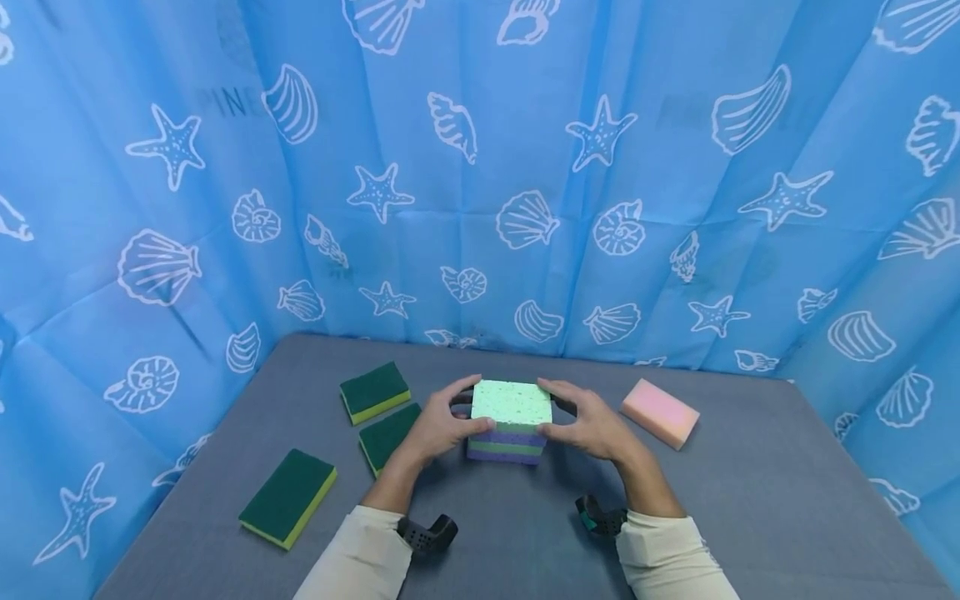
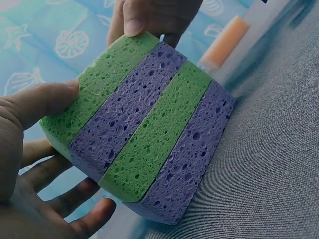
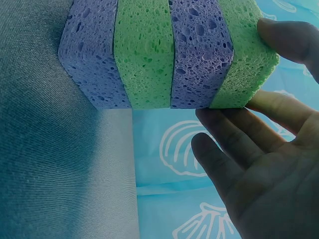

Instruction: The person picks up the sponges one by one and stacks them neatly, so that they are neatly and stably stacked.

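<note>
In the middle of the table a stack of several sponges, green and purple by turns, lies flat. The top green sponge [image 1: 512, 402] sits evenly on the purple sponge [image 3: 199, 59] beneath it. My left hand [image 1: 441, 423] grips the top sponge at its left side, thumb on the front face and fingers spread behind. From the right side my right hand [image 1: 591, 422] holds the same sponge, its thumb on the front corner. Lower down, another green sponge [image 2: 159, 142] and the bottom purple sponge [image 2: 192, 159] rest on the grey cloth.
Left of the stack lie a dark green and yellow scouring sponge [image 1: 375, 390], a second scouring sponge [image 1: 386, 433] partly behind my left hand, and a third scouring sponge [image 1: 288, 496] nearer the front. A pink-orange sponge [image 1: 660, 412] lies right. A blue shell-print curtain [image 1: 480, 183] encloses the grey table [image 1: 787, 500].
</note>
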{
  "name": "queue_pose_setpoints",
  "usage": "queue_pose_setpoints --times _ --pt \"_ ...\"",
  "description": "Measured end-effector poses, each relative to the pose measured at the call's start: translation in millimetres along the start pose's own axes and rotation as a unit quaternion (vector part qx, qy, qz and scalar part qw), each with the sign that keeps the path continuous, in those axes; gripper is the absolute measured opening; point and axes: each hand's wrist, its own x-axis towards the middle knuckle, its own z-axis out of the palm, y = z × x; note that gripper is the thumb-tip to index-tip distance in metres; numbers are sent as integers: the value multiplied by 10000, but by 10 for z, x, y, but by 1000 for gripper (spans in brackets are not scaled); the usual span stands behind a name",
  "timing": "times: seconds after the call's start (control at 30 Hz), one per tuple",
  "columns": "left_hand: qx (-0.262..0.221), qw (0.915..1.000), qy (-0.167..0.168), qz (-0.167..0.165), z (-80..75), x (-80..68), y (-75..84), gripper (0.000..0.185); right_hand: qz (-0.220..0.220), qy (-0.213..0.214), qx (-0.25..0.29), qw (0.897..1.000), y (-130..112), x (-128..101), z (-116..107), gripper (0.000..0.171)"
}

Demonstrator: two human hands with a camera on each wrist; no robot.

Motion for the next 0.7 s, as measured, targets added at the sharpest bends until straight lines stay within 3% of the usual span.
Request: queue_pose_setpoints --times 0.33,0.6,0.7 --pt "25 10000 -9 6 -10 9 -10 69 -153 183 183 9995 -47 -6 -36 69" --pt "88 9998 -152 67 -27 -139 339 66 -229 579 75 9980 -120 -89 -190 68" --pt "102 9998 -162 48 -31 -163 384 66 -267 799 -7 9964 -149 -119 -253 68"
